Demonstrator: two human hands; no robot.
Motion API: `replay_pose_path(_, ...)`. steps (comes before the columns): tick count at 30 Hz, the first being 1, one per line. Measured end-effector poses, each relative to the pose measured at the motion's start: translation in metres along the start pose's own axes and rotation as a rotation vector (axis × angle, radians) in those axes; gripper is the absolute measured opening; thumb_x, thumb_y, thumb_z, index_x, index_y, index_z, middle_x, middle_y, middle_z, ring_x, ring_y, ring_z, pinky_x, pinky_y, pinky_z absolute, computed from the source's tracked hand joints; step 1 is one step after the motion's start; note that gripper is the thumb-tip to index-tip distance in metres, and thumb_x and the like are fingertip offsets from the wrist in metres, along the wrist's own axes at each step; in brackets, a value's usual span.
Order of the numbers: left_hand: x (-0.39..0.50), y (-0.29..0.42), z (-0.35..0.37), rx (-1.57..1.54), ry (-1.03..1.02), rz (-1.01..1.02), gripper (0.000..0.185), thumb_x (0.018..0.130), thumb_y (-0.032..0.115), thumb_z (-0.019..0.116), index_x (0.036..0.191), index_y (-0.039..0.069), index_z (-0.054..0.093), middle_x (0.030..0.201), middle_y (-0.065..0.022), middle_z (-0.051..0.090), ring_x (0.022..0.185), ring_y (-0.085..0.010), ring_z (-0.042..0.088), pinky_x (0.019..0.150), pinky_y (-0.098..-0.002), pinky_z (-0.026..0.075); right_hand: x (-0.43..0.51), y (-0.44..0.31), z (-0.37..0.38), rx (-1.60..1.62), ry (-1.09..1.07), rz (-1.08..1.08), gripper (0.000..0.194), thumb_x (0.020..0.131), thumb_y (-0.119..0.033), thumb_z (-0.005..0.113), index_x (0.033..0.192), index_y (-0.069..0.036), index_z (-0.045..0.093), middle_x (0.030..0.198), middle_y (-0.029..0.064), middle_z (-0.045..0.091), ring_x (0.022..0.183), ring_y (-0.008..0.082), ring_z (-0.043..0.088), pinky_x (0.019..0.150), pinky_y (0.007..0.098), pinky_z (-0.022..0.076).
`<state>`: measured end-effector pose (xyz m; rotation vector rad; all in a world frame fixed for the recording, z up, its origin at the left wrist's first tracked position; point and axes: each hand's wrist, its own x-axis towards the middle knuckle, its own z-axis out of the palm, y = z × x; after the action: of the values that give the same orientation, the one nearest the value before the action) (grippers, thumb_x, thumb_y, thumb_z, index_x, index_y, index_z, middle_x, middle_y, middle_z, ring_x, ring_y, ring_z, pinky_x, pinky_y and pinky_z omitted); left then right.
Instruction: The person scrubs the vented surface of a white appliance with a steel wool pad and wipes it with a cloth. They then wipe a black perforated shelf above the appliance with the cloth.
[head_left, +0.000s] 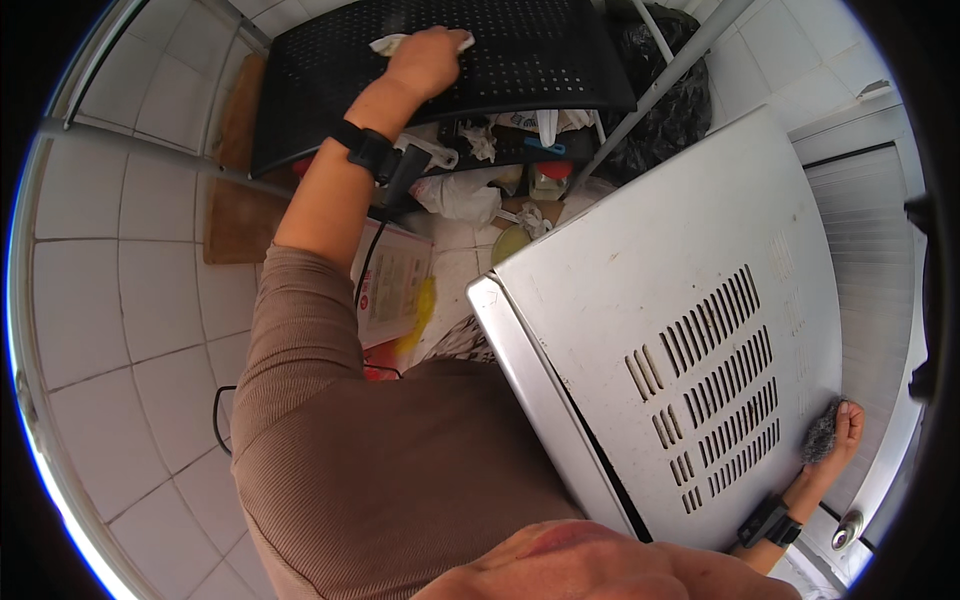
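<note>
My left hand (426, 64) reaches to the top of the view and presses a crumpled white cloth or paper wipe (388, 45) onto a black perforated shelf panel (517, 71). At the right, my right hand (847, 431) holds a grey steel wool scouring pad (820, 435) by the far edge of a silver metal appliance casing (585, 300). This casing, with rows of vent slots and brownish spots, stands tilted close against my body. Fingers hide part of the wipe. Both wrists wear black straps with small devices.
Below the perforated panel, a lower shelf bears crumpled papers and a blue-handled item (544, 146). Plastic bags, a red-lidded jar (550, 184) and a box (394, 281) lie beneath. A grey metal frame pole (660, 86), black bag (675, 97), wooden board (241, 221) and door (870, 247) surround the area.
</note>
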<state>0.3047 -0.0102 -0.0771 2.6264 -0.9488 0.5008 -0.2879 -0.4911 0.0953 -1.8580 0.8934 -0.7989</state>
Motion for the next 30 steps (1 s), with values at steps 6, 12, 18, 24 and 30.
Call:
replay_pose_path(6, -0.043, -0.129, -0.024, 0.2, 0.111, -0.176, 0.017, 0.085, 0.02, 0.072, 0.1, 0.019, 0.078, 0.104, -0.0148, 0.064, 0.102, -0.0365, 0.062, 0.089, -0.0454, 0.053, -0.001, 0.009, -0.006, 0.029, 0.03, 0.011, 0.005, 0.096, -0.011, 0.064, 0.094, -0.007, 0.061, 0.084, -0.0037, 0.055, 0.075, 0.0053, 0.048, 0.069, 0.0202, 0.038)
replay_pose_path(12, -0.109, -0.199, -0.056, 0.45, 0.065, -0.486, 0.02, 0.091, 0.024, 0.062, 0.103, 0.012, 0.074, 0.103, -0.0193, 0.066, 0.096, -0.04, 0.066, 0.083, -0.0501, 0.053, -0.004, 0.003, -0.004, 0.005, 0.037, 0.021, 0.007, 0.097, -0.013, 0.064, 0.093, -0.008, 0.061, 0.082, -0.0052, 0.054, 0.073, 0.0038, 0.046, 0.067, 0.0192, 0.0356)
replay_pose_path(18, -0.1, -0.214, -0.059, 0.433, 0.029, -0.738, 0.027, 0.092, 0.027, 0.058, 0.104, 0.011, 0.075, 0.103, -0.0159, 0.073, 0.1, -0.0384, 0.067, 0.083, -0.05, 0.055, -0.004, -0.002, 0.001, 0.032, -0.002, 0.029, 0.008, 0.097, -0.013, 0.064, 0.092, -0.009, 0.06, 0.082, -0.0057, 0.053, 0.073, 0.0034, 0.045, 0.067, 0.0189, 0.0347)
replay_pose_path(24, 0.01, -0.11, 0.026, 0.28, -0.07, -0.456, 0.038, 0.093, 0.032, 0.055, 0.11, 0.005, 0.074, 0.124, -0.0265, 0.06, 0.11, -0.0427, 0.062, 0.093, -0.0482, 0.052, -0.003, -0.005, 0.008, 0.042, 0.023, 0.018, 0.006, 0.097, -0.011, 0.063, 0.093, -0.007, 0.06, 0.083, -0.0052, 0.053, 0.075, 0.0037, 0.045, 0.069, 0.0195, 0.0359)
replay_pose_path(30, 0.107, 0.069, 0.082, 0.064, -0.051, 0.044, 0.029, 0.094, 0.025, 0.057, 0.109, 0.006, 0.073, 0.115, -0.0252, 0.062, 0.099, -0.041, 0.065, 0.089, -0.048, 0.054, -0.002, -0.005, 0.006, 0.014, 0.022, 0.02, 0.006, 0.096, -0.012, 0.065, 0.094, -0.007, 0.061, 0.084, -0.0053, 0.054, 0.077, 0.0041, 0.046, 0.071, 0.0197, 0.0363)
